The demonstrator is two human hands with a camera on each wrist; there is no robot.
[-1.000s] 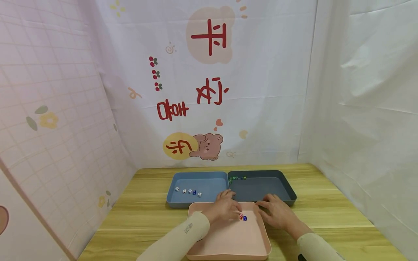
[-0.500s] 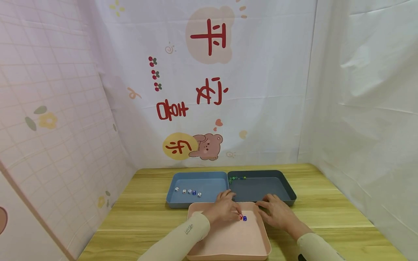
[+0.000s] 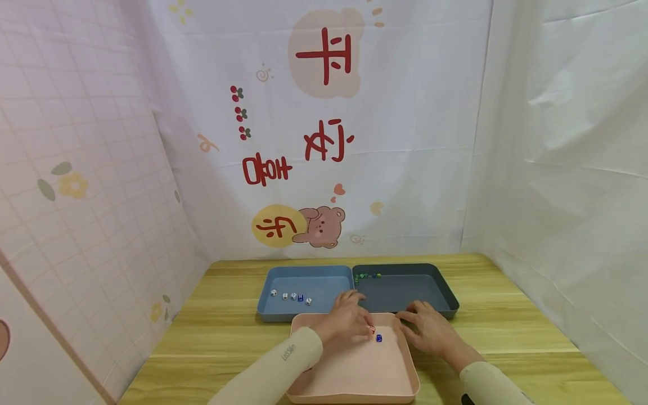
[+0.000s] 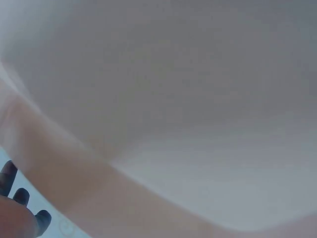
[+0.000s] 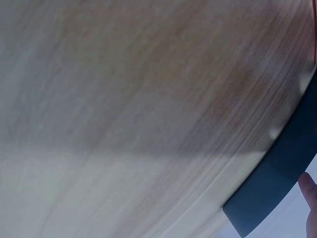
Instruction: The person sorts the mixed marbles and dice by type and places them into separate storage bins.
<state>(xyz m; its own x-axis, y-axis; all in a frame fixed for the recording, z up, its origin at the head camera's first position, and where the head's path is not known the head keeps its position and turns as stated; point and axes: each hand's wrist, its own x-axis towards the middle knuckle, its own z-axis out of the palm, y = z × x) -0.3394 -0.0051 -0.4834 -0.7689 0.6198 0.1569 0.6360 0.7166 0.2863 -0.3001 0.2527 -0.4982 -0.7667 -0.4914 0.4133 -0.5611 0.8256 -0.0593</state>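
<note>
Over the pink tray (image 3: 354, 371), my left hand (image 3: 346, 319) pinches a red die (image 3: 372, 329) between thumb and finger. Just below the red die, a blue die (image 3: 379, 338) lies on the tray floor. My right hand (image 3: 430, 329) rests at the pink tray's far right corner, fingers relaxed and holding nothing. In the left wrist view only some fingertips (image 4: 43, 220) show at the lower left, and the die is out of sight. The right wrist view catches one finger (image 5: 308, 188) beside the dark tray's wall.
Behind stand a blue tray (image 3: 314, 275) with several white dice (image 3: 285, 296) and one blue die (image 3: 301, 298), and a dark grey tray (image 3: 415, 287) with several green dice (image 3: 362, 276) at its left. All sit on a wooden table (image 3: 506, 326) before fabric walls.
My left hand has lifted the red die slightly, up and away from the blue die. My right hand has stayed in place.
</note>
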